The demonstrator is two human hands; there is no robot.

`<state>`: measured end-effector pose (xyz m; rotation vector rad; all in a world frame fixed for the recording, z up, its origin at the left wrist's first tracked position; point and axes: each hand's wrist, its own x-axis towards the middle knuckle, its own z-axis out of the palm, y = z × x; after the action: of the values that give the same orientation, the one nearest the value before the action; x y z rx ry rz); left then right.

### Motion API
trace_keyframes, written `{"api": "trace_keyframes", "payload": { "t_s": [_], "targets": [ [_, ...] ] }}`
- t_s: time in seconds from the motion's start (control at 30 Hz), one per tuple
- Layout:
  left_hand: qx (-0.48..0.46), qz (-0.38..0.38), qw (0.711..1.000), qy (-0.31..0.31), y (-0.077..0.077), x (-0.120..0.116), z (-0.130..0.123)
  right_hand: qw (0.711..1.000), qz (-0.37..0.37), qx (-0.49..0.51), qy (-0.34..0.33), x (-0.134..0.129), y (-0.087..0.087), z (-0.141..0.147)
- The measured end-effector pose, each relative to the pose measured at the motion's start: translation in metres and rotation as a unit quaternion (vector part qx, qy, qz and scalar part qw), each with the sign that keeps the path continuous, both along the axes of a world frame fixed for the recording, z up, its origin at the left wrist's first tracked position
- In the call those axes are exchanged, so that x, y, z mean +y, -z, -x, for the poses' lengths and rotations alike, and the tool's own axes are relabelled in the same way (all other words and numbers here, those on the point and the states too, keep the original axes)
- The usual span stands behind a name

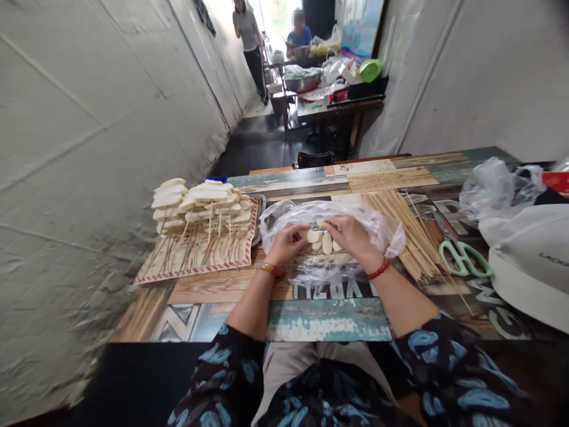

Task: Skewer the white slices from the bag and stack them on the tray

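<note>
Over an open clear plastic bag (326, 276), both my hands are at work among pale oval slices (327, 243) that look like rice cake. My left hand (284, 244) is closed, thumb and fingers pinching a slice at the left of the group. Opposite it, my right hand (349, 234) is closed too, with a pale slice at its fingertips, partly covered by the fingers. To the left, skewered white slices (211, 198) are stacked high, their sticks lying over a red-and-white striped paper (242, 252). Loose wooden skewers (406, 237) lie in a bundle right of the bag.
Green-handled scissors (464, 259) lie right of the skewers, beside a white cap (528, 255) and a crumpled plastic bag (489, 187). A metal tray (260, 219) edges the stack. Beyond the table stand a chair (315, 159), another table (340, 108) and two people.
</note>
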<state>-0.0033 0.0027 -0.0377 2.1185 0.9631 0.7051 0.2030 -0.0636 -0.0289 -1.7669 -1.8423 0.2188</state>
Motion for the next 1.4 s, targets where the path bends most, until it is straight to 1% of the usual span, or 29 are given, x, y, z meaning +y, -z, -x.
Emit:
{"api": "trace_keyframes", "payload": {
  "t_s": [0.1, 0.17, 0.23, 0.3, 0.4, 0.47, 0.57, 0.67, 0.73, 0.83, 0.93, 1.0, 1.1, 1.17, 1.23, 1.3, 1.4],
  "targets": [
    [-0.019, 0.046, 0.998, -0.032, -0.005, -0.002, 0.002, 0.996, -0.006, 0.088, 0.008, -0.004, -0.004, -0.009],
    [-0.027, 0.070, 0.996, -0.043, -0.010, -0.003, 0.002, 0.991, -0.006, 0.135, -0.019, -0.005, -0.007, -0.011],
    [-0.018, 0.062, 0.997, -0.052, -0.014, -0.004, 0.002, 0.986, -0.003, 0.156, -0.053, -0.006, -0.009, -0.011],
    [0.019, 0.028, 0.998, -0.053, -0.016, -0.005, 0.001, 0.987, -0.002, 0.147, -0.065, -0.007, -0.009, -0.010],
    [0.091, -0.022, 0.995, -0.047, -0.016, -0.007, 0.001, 0.992, -0.007, 0.116, -0.049, -0.007, -0.006, -0.009],
    [0.128, -0.041, 0.990, -0.049, -0.016, -0.008, 0.002, 0.994, -0.009, 0.103, -0.035, -0.007, -0.004, -0.010],
    [0.174, -0.064, 0.981, -0.059, -0.016, -0.007, 0.004, 0.996, -0.007, 0.087, -0.034, -0.007, -0.004, -0.012],
    [0.209, -0.091, 0.971, -0.071, -0.016, -0.006, 0.006, 0.997, 0.003, 0.060, -0.040, -0.008, -0.007, -0.014],
    [0.214, -0.104, 0.968, -0.076, -0.016, -0.006, 0.007, 0.998, 0.017, 0.038, -0.050, -0.010, -0.012, -0.017],
    [0.184, -0.109, 0.974, -0.074, -0.013, -0.004, 0.007, 0.995, 0.036, -0.001, -0.097, -0.014, -0.018, -0.023],
    [0.100, -0.099, 0.987, -0.077, -0.008, 0.002, 0.007, 0.989, 0.033, -0.032, -0.140, -0.018, -0.019, -0.030],
    [0.030, -0.070, 0.994, -0.083, -0.003, 0.007, 0.006, 0.989, 0.038, -0.047, -0.138, -0.019, -0.016, -0.031],
    [-0.042, 0.028, 0.995, -0.088, 0.001, 0.010, 0.006, 0.992, 0.046, -0.057, -0.104, -0.017, -0.009, -0.022],
    [-0.071, 0.103, 0.988, -0.090, 0.002, 0.009, 0.005, 0.997, 0.026, -0.021, -0.072, -0.012, -0.005, -0.012],
    [-0.094, 0.156, 0.979, -0.088, 0.002, 0.007, 0.003, 0.997, -0.004, 0.053, -0.047, -0.007, -0.002, -0.003],
    [-0.110, 0.179, 0.974, -0.090, 0.002, 0.004, 0.001, 0.991, -0.027, 0.126, -0.028, -0.003, 0.001, 0.001],
    [-0.119, 0.165, 0.972, -0.115, 0.001, 0.002, 0.000, 0.980, -0.031, 0.196, -0.014, 0.000, 0.002, -0.001]
  ]
}}
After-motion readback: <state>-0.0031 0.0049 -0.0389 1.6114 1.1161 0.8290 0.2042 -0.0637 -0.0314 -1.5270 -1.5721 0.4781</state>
